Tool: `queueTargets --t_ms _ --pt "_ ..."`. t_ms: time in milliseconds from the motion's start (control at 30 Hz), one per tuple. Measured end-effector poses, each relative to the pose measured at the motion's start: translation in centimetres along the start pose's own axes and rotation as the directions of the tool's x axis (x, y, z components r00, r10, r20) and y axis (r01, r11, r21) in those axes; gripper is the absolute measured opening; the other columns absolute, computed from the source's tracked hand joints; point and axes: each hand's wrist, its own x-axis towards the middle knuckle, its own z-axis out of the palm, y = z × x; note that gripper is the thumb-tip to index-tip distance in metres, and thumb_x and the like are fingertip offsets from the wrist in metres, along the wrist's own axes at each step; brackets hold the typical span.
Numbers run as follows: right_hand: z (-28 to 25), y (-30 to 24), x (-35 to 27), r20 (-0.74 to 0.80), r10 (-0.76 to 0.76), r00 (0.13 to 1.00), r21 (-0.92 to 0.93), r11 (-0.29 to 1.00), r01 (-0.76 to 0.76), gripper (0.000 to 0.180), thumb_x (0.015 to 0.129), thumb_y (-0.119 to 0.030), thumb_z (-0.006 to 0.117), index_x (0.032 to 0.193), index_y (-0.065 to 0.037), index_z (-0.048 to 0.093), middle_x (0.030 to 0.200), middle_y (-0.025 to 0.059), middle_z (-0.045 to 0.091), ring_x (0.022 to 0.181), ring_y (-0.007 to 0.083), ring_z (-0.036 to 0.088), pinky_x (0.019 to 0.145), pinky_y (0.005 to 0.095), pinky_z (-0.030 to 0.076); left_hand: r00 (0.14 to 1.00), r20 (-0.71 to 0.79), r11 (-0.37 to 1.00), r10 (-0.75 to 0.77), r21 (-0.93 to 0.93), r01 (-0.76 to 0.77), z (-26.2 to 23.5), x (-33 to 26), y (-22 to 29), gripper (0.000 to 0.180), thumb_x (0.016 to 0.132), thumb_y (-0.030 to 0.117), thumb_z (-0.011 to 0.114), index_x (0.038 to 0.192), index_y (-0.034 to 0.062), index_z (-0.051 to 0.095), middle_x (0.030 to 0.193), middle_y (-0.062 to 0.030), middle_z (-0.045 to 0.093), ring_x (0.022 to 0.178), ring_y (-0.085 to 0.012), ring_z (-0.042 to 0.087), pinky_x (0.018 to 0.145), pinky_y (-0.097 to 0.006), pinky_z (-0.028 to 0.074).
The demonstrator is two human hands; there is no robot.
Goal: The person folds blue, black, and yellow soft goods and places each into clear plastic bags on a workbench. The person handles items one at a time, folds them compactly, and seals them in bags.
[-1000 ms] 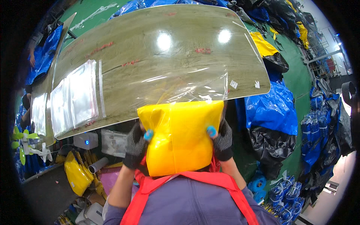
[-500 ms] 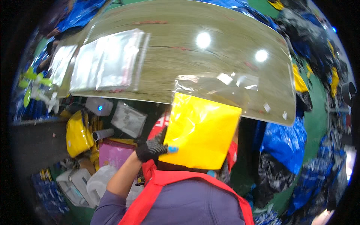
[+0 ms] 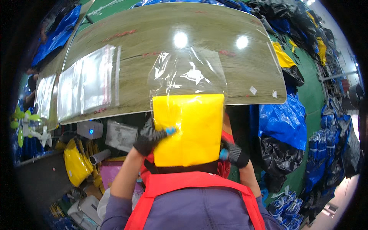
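Note:
A flat, folded yellow sheet lies inside a clear plastic bag, upright before my chest. The bag's unfilled upper part stretches over the table edge. My left hand, in a dark glove with a blue thumb tip, grips the sheet's left side, thumb on its front. At the lower right edge, my right hand, gloved alike, holds the other side; its fingers are partly hidden behind the sheet. I cannot tell whether the sheet is fabric or plastic.
The table bears a stack of clear bags on its left and small white labels near its right corner. Right of it sits a blue and black bundle. At left are a small fan and a yellow bag.
The bagged yellow sheet has turned from a slant to nearly straight. My right hand, mostly hidden behind it before, now shows at its right edge. The whole view has shifted.

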Motion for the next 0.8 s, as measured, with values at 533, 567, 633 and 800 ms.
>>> queueTargets --t_ms 533,567,633,800 --pt "0.6 2.1 1.8 -0.139 -0.050 0.989 0.252 0.964 0.084 0.054 0.082 -0.030 0.075 0.123 0.000 0.057 0.116 0.0098 0.065 0.105 0.0208 0.062 0.092 0.0329 0.049 0.989 -0.151 0.949 -0.011 -0.314 -0.037 -0.5 0.0 -1.6 0.040 0.093 0.015 0.059 0.130 0.0032 0.051 0.123 -0.0069 0.060 0.110 -0.0171 0.057 0.094 -0.030 0.046" --pt "0.9 2.2 2.0 -0.120 0.024 0.992 0.160 0.987 -0.005 0.054 0.082 -0.029 0.075 0.123 0.000 0.057 0.116 0.0098 0.065 0.104 0.0205 0.062 0.092 0.0329 0.050 0.989 -0.143 0.987 0.040 -0.151 -0.061 -0.6 -0.2 -1.7 0.041 0.093 0.015 0.059 0.131 0.0032 0.050 0.122 -0.0071 0.060 0.109 -0.0177 0.057 0.094 -0.031 0.046" --pt "0.9 2.2 2.4 -0.319 -0.127 0.939 0.438 0.859 0.265 0.053 0.083 -0.032 0.073 0.121 0.000 0.057 0.111 0.0077 0.065 0.100 0.0136 0.060 0.085 0.0291 0.050 0.992 -0.092 0.985 0.091 0.154 -0.076 -0.6 -0.3 -1.8 0.045 0.091 0.014 0.061 0.133 0.0029 0.048 0.126 -0.0088 0.057 0.114 -0.0201 0.054 0.096 -0.032 0.043" --pt "0.7 2.4 2.9 -0.220 -0.167 0.961 0.234 0.947 0.218 0.048 0.086 -0.033 0.071 0.118 0.000 0.059 0.106 0.0068 0.067 0.095 0.0145 0.062 0.085 0.0303 0.050 0.990 -0.121 0.987 -0.077 -0.149 0.059 -0.7 -0.3 -1.7 0.057 0.085 0.021 0.070 0.133 0.0016 0.047 0.128 -0.0088 0.056 0.118 -0.0201 0.052 0.099 -0.033 0.043"
